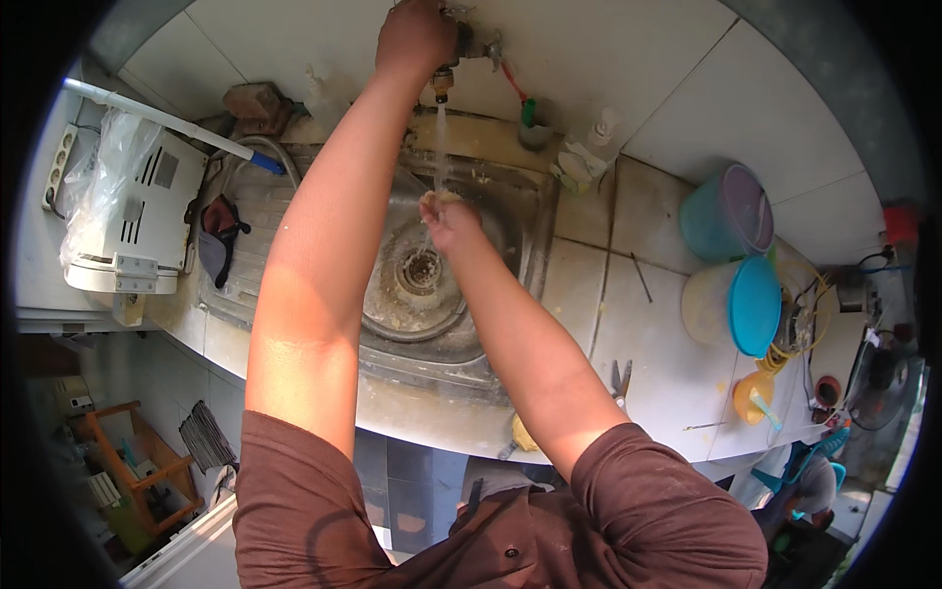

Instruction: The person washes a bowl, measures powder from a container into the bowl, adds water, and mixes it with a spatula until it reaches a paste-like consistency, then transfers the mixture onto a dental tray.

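At the wall my left hand point(416, 41) is closed around the tap point(459, 49), with its fingertips mostly hidden. A stream of water point(442, 147) runs from the spout into the steel sink point(535, 226). Held under that stream is my right hand point(455, 224), its fingers curled around a pale, soft-looking clump point(442, 197). What the clump is made of is too small to tell. Below the hand, the drain point(420, 272) sits in the round basin, with pale bits scattered on the wet steel.
Left of the sink are a dark cloth point(218, 236) on the drainboard and a white appliance point(147, 206) under plastic. On the right counter stand a teal bucket with a purple lid point(726, 214), a tub with a blue lid point(754, 306), a yellow bowl point(751, 398) and scissors point(620, 381).
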Motion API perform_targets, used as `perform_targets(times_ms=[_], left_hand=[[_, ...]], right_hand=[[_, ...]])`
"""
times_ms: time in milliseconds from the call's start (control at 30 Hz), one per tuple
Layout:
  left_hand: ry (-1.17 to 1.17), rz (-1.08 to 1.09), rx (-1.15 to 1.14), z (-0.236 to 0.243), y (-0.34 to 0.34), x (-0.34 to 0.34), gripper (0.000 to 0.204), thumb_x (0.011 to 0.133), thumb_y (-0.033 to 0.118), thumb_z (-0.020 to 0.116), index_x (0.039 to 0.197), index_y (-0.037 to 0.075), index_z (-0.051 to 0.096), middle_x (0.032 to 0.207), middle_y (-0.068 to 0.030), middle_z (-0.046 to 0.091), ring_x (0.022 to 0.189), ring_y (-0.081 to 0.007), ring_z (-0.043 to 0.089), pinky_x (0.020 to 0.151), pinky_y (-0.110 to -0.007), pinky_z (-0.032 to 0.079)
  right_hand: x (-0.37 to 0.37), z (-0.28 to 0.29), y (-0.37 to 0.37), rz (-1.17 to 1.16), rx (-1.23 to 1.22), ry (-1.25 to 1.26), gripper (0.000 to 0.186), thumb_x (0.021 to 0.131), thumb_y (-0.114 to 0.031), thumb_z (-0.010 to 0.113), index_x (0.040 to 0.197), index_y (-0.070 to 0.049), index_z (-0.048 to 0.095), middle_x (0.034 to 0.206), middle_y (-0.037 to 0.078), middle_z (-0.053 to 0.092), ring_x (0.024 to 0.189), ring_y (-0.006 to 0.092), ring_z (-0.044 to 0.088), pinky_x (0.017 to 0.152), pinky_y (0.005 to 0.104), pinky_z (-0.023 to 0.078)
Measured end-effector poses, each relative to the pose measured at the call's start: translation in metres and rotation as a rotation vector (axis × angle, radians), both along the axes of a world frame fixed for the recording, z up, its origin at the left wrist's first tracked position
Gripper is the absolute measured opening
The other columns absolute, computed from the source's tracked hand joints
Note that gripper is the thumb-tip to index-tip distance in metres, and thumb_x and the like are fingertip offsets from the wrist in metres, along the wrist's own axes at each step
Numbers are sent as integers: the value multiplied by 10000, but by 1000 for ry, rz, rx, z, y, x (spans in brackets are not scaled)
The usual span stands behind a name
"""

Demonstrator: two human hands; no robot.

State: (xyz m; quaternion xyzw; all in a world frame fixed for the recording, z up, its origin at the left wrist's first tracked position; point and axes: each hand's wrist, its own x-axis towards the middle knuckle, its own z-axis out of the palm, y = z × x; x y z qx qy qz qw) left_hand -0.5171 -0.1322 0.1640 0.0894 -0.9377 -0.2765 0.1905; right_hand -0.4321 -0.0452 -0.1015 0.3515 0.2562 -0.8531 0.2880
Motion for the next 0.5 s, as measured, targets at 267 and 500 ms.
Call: perform_targets(times_ms=[267, 500], left_hand=[[119, 78, -237, -16, -16, -12, 272, 730, 271, 690, 892, 58, 738, 977, -205, 694, 918, -353, 671, 815, -430, 546], [325, -35, -212, -45, -52, -23, 245, 816, 240, 658, 966, 63, 737, 985, -180, 707, 930, -332, 674, 843, -400, 539]], right_hand=[[20, -21, 12, 72, 64, 18, 243, 924, 104, 504, 1157, 39, 519, 1011, 164, 592, 912, 266, 609, 841, 393, 573], [41, -15, 17, 113, 115, -37, 287, 922, 119, 483, 1191, 24, 516, 1049, 159, 592, 944, 262, 611, 848, 382, 570]])
